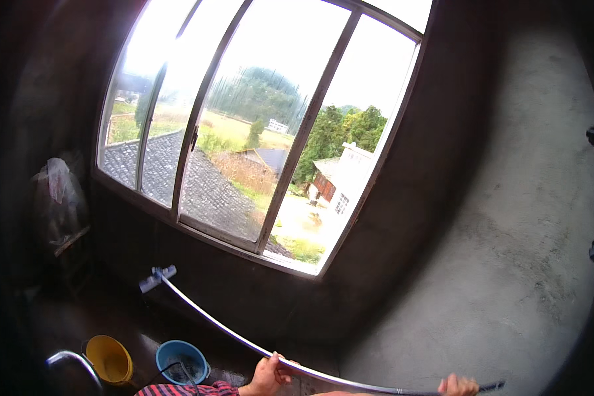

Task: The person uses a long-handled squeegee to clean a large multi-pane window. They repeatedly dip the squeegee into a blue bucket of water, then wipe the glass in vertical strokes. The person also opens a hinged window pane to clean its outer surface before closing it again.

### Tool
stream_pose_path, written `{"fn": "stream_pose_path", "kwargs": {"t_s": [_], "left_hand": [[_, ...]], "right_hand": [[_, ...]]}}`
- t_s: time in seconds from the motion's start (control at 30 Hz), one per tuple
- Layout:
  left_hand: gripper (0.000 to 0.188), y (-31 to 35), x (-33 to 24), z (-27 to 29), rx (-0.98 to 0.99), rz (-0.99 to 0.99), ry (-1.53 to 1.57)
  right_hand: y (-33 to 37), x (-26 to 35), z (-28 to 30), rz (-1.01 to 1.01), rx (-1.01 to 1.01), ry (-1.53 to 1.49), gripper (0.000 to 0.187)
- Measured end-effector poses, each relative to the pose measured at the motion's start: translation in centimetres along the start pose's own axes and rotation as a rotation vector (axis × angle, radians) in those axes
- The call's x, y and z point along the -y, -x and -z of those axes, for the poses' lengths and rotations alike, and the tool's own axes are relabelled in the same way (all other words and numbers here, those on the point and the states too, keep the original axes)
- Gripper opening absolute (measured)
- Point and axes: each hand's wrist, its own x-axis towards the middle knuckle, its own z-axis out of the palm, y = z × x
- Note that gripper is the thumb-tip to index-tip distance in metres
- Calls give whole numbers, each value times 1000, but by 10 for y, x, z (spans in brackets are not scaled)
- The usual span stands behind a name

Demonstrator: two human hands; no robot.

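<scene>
My two hands hold a long-handled window squeegee (218, 323) with a silvery pole, which slants across the lower part of the view. Its pale blue and white head (158, 279) is in the air at the far left, below the window and apart from it; whether it carries a blade or a pad I cannot tell. My left hand (268, 376), below a red-and-dark striped sleeve, is closed around the middle of the pole. Near the dark grip end at the lower right, my right hand (458, 385) is wrapped around the pole.
A large sliding window (264, 198) with streaked glass fills the upper middle. On the floor at lower left stand a yellow bucket (107, 360) and a blue bucket (178, 346), beside a curved metal tube (76, 357). Clear plastic (59, 191) hangs at left. A grey wall (508, 264) rises at right.
</scene>
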Motion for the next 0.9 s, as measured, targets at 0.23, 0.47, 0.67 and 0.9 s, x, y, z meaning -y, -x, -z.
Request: {"fn": "stream_pose_path", "kwargs": {"t_s": [0.23,0.47,0.67,0.9], "left_hand": [[17,33,9,-79,276,-290,-129],[19,-35,-48,-155,573,-384,-907],[33,-145,-58,-186,438,-558,-1225],[50,-276,-151,-188,314,-461,-1214]], "right_hand": [[153,58,14,-516,654,-55,32],[132,181,-62,-709,484,-594,25],[76,292,-133,-776,301,-1068,20],[-41,372,-198,-739,118,-1433,18]]}}
